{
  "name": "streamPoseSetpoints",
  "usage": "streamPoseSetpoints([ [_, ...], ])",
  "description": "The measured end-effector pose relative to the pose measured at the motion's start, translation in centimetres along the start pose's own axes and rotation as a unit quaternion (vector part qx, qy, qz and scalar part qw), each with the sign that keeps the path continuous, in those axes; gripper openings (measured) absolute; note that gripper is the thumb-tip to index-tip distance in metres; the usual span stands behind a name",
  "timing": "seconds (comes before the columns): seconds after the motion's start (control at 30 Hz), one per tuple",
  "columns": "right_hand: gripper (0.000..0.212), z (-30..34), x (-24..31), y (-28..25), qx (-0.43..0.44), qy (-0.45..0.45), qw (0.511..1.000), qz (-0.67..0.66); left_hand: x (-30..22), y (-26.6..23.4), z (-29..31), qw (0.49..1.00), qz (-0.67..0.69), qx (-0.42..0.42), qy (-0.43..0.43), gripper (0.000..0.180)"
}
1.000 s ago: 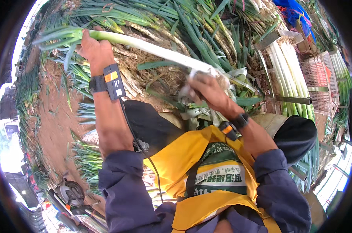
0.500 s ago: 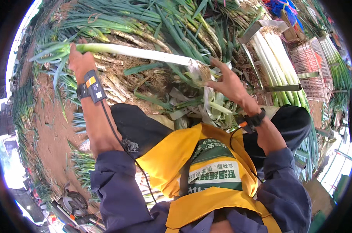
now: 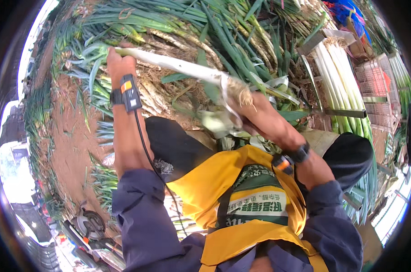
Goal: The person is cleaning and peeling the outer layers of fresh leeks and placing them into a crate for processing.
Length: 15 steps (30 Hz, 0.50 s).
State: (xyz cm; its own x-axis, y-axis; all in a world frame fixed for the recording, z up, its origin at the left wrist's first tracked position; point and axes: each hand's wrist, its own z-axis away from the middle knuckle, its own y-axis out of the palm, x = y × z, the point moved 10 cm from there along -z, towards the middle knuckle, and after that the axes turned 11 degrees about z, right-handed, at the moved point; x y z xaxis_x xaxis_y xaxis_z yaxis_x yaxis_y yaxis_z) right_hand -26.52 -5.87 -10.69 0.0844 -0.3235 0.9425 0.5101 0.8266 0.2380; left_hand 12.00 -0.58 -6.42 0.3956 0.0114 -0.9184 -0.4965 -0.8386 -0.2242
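Left hand (image 3: 116,63): fingers wrapped tight round the green end of a long leek (image 3: 178,69), held level above the lap.
Right hand (image 3: 259,115): closed at the leek's root end (image 3: 240,92), pinching a strip of peeled skin (image 3: 226,104).
Leek: white shaft spans both hands, over the unpeeled leek heap (image 3: 187,27).
Right edge: cleaned leeks (image 3: 343,86) stacked in a metal rack (image 3: 346,112), near the right hand.
Open room: bare soil (image 3: 69,136) left of the left forearm.
Lap: yellow apron (image 3: 223,181).

green-and-white printed label (image 3: 255,199) on yellow apron (image 3: 205,186), chest centre
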Motion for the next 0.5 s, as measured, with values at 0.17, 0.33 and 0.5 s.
streamPoseSetpoints([
  [0.17, 0.033, 6.8, -1.1, -0.7, 0.017, 0.175, 0.972, 0.157, 7.5, -3.4, -3.2, 0.968, -0.24, 0.012, 0.079, 0.041],
  [0.33, 0.028, 14.1, -2.2, -5.2, -0.03, 0.23, 0.947, 0.224, 8.8, -3.3, -2.3, 0.907, 0.302, -0.242, -0.167, 0.031],
  [0.5, 0.05, 18.9, 6.4, -13.2, -0.304, -0.106, 0.825, 0.464, 9.4, -4.0, -1.5, 0.781, 0.491, -0.328, -0.204, 0.024],
])
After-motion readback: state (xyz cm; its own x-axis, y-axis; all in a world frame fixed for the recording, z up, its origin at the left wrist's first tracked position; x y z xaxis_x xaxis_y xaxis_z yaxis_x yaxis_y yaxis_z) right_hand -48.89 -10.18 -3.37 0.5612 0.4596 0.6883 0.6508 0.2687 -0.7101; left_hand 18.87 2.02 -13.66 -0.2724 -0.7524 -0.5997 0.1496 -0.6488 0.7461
